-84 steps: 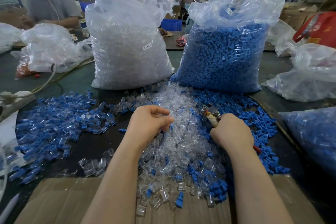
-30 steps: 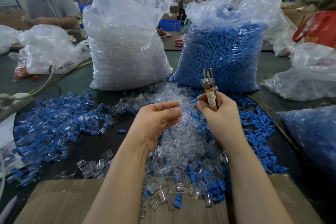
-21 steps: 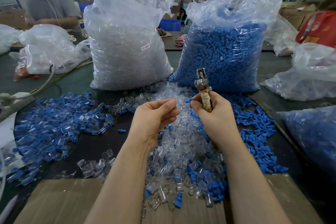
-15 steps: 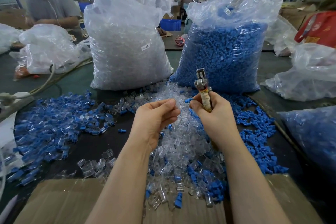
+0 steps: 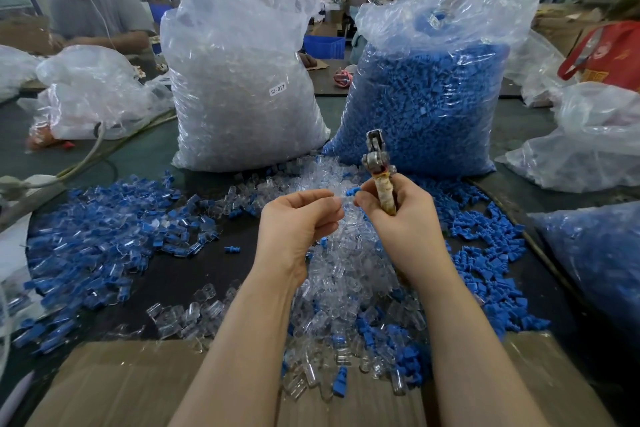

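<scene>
My left hand [image 5: 298,218] is raised over the middle of the table and pinches a small clear plastic piece [image 5: 341,200] at its fingertips. My right hand [image 5: 398,215] grips the taped handle of a metal pliers-like tool [image 5: 375,156], jaws pointing up, and its thumb and forefinger pinch a small blue plastic piece [image 5: 353,191]. The two small pieces meet between the hands. Under the hands lies a heap of clear pieces [image 5: 343,274] mixed with blue pieces [image 5: 491,253].
A big bag of clear pieces [image 5: 239,80] and a big bag of blue pieces [image 5: 426,97] stand behind. Assembled blue-and-clear parts [image 5: 104,232] spread at left. Cardboard [image 5: 121,388] lies near me. More bags sit right, a person at far left.
Both hands rose off the heap, the right lifting the tool upright. In the last second the hands closed in until the clear and blue pieces meet.
</scene>
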Demonstrator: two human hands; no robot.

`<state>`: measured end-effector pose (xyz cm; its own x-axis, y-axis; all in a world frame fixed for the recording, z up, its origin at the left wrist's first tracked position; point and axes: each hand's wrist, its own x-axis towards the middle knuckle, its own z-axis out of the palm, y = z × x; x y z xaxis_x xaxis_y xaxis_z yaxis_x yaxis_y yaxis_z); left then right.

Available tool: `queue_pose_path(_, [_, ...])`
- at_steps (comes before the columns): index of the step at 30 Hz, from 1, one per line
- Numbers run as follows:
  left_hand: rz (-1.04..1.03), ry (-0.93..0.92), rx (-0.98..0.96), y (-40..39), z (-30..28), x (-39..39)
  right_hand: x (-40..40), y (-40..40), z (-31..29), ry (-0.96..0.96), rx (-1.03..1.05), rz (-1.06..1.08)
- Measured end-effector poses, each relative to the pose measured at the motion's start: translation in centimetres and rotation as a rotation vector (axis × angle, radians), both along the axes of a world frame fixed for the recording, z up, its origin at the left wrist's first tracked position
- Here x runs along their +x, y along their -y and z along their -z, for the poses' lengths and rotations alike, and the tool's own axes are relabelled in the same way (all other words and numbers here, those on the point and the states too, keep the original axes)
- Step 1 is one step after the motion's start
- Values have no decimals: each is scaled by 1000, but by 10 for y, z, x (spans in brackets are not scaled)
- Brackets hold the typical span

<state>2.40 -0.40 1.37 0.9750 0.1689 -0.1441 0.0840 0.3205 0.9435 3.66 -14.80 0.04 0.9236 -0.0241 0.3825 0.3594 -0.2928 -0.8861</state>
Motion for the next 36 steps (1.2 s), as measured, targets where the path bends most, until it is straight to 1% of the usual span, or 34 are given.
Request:
queue_pose_path(4, [9, 0, 41, 2, -1, -1, 0, -1, 1, 20, -15, 20])
queue_pose_path(7, [14, 10, 31, 4, -3, -2, 0, -2, 1, 31, -51, 54])
queue_pose_path(11, [11, 50, 5, 6, -5, -4, -1, -3, 0, 40, -105, 81])
queue_pose_path(15, [3, 99, 40, 8, -5, -6, -2, -5, -1, 55, -118, 108])
queue_pose_path(20, [-32, 147, 131, 8, -6, -6, -3, -8, -1, 36, -124, 113])
queue_pose_path(24, [-116, 201, 294, 9, -5, -5, -4, -9, -2, 20, -144, 92])
queue_pose_path(26, [-131, 236, 362, 9, -4, -5, -4, -9, -3, 11, -116, 74])
queue_pose_path(31, [-130, 275, 428, 9, -2, -5, -4, -7, -4, -27, -75, 54])
queue_pose_path(36, [-130, 273, 438, 9, -1, -5, -4, -5, -4, 3, -148, 57])
